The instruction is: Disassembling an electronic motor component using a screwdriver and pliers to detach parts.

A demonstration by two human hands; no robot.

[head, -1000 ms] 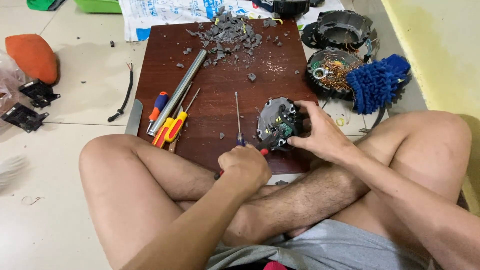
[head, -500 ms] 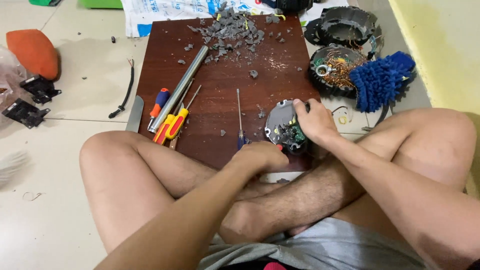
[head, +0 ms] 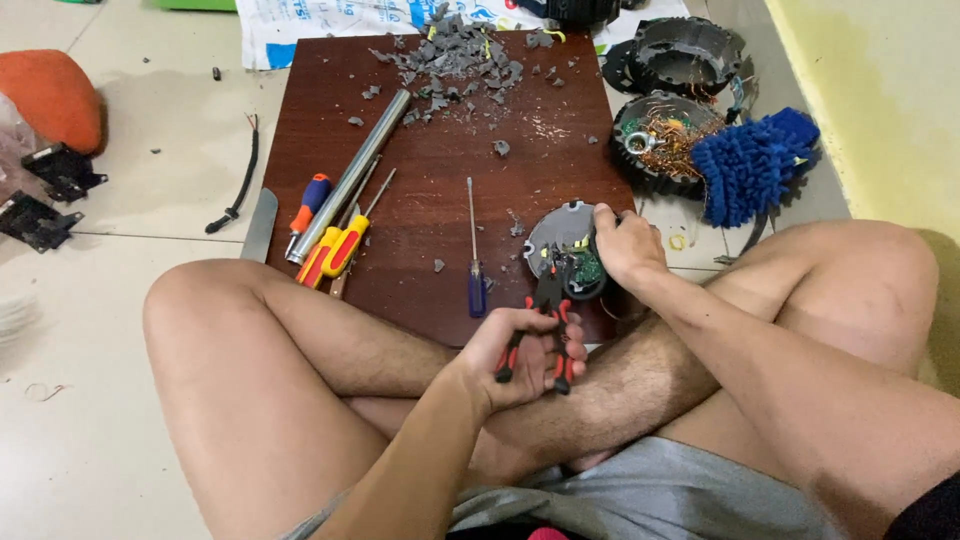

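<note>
Left hand (head: 525, 355) now grips red-handled pliers (head: 545, 320), the screwdriver (head: 474, 250) lies released on the board (head: 420, 200).
Plier tips sit at the round grey motor part (head: 562, 255) near the board's front right corner; right hand (head: 625, 245) fingers clamp its rim.

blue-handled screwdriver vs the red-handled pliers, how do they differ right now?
The blue-handled screwdriver lies loose on the wooden board, touched by nothing; the pliers are gripped in the left hand. The screwdriver has one thin straight shaft and a single dark blue handle; the pliers have two red-and-black handles, spread apart. The pliers' nose points into the round grey part that the right hand steadies. Both point away from the person.
</note>
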